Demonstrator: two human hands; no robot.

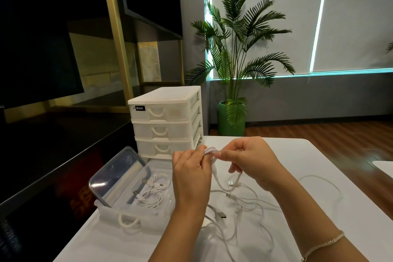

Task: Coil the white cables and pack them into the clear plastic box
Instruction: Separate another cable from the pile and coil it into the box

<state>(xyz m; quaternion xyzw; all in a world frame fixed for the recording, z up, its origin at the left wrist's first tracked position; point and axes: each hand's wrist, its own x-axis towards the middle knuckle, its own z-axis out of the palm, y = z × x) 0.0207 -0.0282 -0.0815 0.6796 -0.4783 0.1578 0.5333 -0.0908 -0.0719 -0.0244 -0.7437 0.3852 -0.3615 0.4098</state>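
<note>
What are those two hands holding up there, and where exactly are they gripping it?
A white cable. Both the left hand and the right hand pinch its bunched loops at the top; its free end hangs toward the table.

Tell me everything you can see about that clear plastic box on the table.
The clear plastic box is a shallow, see-through tray with a white loop handle on its near wall. It sits open at the table's left edge, in front of the white drawer unit. Its clear lid stands tilted up along the left side, leaning inside the box. Coiled white cables already lie on its floor. The left hand is held above its right end; whether it touches is unclear.
</note>
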